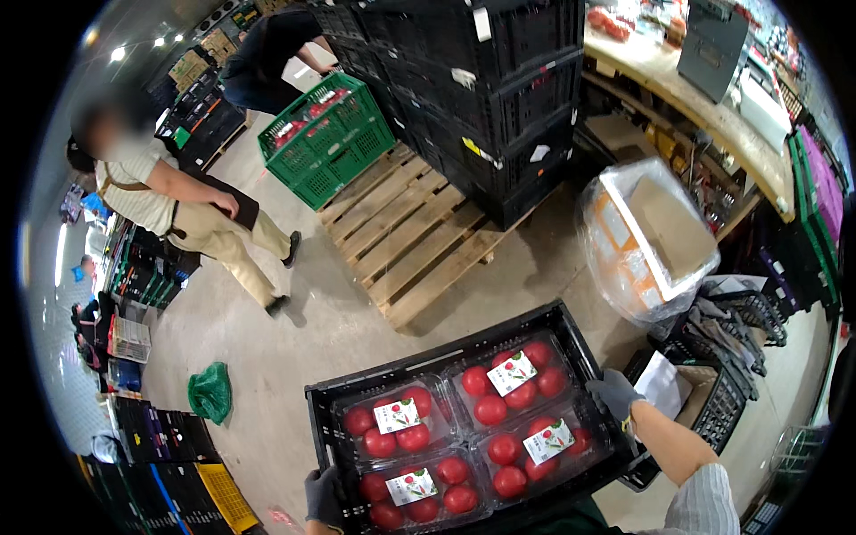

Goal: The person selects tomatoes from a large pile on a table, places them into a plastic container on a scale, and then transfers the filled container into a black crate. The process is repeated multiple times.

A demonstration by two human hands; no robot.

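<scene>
A black plastic crate (428,358) is held level in front of me, off the floor. My left hand (324,498), in a grey glove, grips its left end. At the right end my right hand (612,393), gloved the same way, holds the rim. Inside lie several clear plastic clamshell packs of red tomatoes; the far right pack (490,409) and the near left pack (460,498) each bear a printed white label. The fingers under the crate's edges are partly hidden.
Ahead is a wooden pallet (414,241) carrying tall stacked black crates (468,107) and green crates (328,150) with red produce. A person (194,194) walks at left; another (267,60) bends behind. A plastic-wrapped foam box (642,234) stands right. A green net bag (210,393) lies on the floor.
</scene>
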